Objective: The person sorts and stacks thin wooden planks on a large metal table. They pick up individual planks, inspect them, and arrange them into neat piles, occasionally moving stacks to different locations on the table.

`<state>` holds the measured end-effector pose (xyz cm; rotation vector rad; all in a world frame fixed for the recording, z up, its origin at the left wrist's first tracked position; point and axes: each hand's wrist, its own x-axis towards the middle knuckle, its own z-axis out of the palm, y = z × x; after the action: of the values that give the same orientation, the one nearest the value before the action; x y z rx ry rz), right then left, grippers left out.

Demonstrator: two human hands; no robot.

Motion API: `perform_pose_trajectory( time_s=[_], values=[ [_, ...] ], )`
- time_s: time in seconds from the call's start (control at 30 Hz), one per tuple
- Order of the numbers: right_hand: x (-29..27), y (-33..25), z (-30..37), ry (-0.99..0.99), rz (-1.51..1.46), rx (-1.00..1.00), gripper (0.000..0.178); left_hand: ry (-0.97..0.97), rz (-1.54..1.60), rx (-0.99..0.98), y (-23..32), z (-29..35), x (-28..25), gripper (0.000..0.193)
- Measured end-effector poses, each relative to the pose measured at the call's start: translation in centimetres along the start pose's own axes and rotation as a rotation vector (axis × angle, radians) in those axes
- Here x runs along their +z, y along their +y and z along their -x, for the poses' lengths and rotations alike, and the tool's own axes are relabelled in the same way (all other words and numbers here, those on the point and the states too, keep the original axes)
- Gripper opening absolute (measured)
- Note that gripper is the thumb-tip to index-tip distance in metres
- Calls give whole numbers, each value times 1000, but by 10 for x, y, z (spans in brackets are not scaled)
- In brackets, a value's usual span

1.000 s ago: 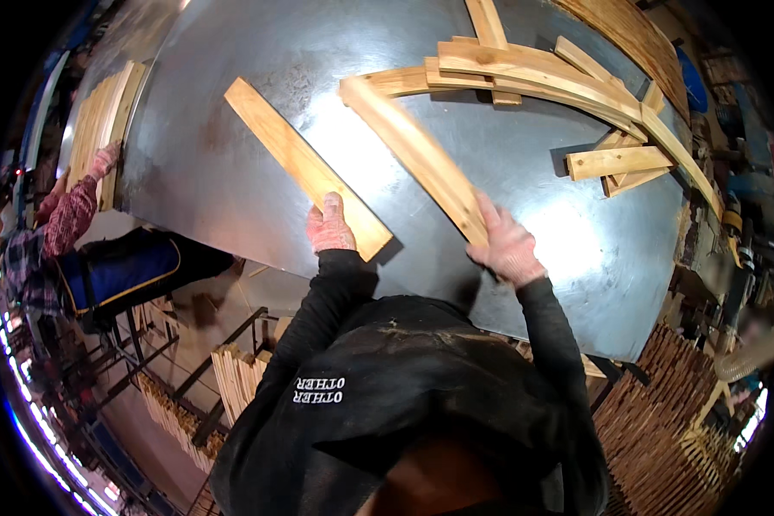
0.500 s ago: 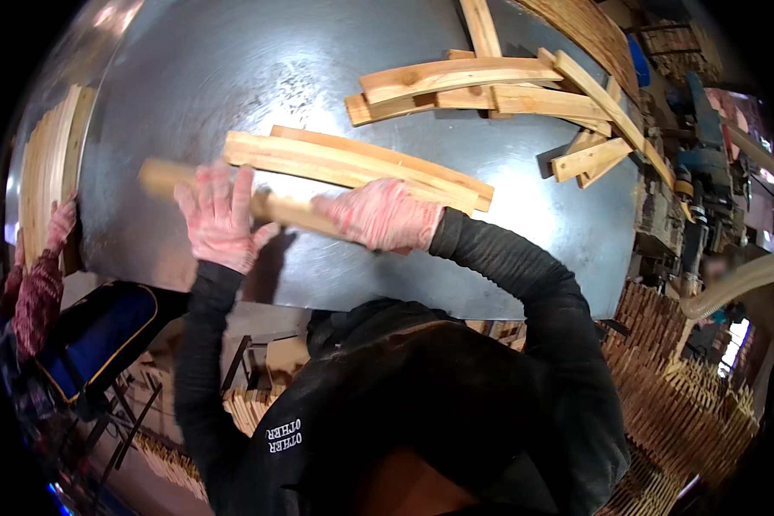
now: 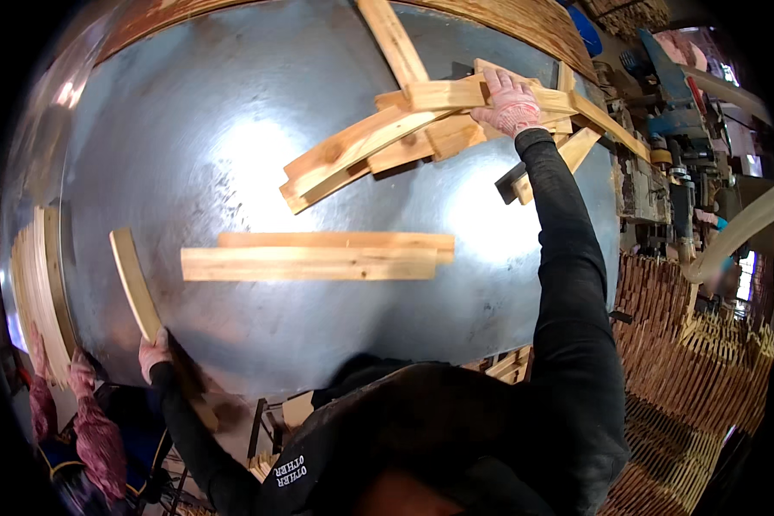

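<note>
My left hand [image 3: 154, 354], in a pinkish-white work glove, is closed round the near end of a slightly curved wooden slat [image 3: 134, 284], which points away over the metal table's left part. My right hand [image 3: 511, 103], gloved alike, reaches far over the table to a loose pile of curved wooden pieces. Its fingers and thumb span a short wooden slat [image 3: 447, 95] on top of the pile; the fingertips partly hide behind the wood. Between my hands, two wooden slats [image 3: 310, 264] lie side by side, flat on the table.
The metal table [image 3: 189, 172] has a plywood board [image 3: 525, 39] along its far edge. At left, a co-worker's gloved hands [image 3: 81, 371] hold a row of slats [image 3: 47, 284]. Stacked wood [image 3: 688, 335], machinery [image 3: 679, 189] and a pale hose [image 3: 740, 232] stand at right.
My left hand has swung left and nearer with its slat, now upright in the view. My right hand has left that slat and reached to the pile. The view has shifted.
</note>
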<state>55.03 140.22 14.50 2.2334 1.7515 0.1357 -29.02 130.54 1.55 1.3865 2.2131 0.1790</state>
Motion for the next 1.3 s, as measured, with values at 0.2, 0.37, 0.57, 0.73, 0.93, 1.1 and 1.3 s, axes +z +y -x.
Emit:
perform_pose_trajectory(
  time_s=[0.2, 0.37, 0.57, 0.73, 0.93, 1.1, 1.3],
  values=[
    [33, 61, -27, -237, -72, -133, 99, 218, 33, 281, 165, 55, 5, 67],
    [-4, 22, 4, -101, -16, -340, 75, 84, 465, 674, 334, 155, 79, 75],
    [-38, -81, 117, 606, -195, -1084, 19, -574, 236, 832, 448, 222, 72, 88],
    [-49, -83, 66, 530, -482, -857, 91, -867, 827, 148, 355, 218, 103, 59],
    [13, -33, -12, -206, -255, -483, 86, -259, 816, 117, 235, 222, 97, 41],
    [-4, -63, 16, -375, -82, -414, 81, -313, 967, -117, 220, 252, 106, 41],
    [-36, -87, 74, -500, -470, -280, 76, -397, 1222, -51, 235, 261, 127, 43]
  ],
)
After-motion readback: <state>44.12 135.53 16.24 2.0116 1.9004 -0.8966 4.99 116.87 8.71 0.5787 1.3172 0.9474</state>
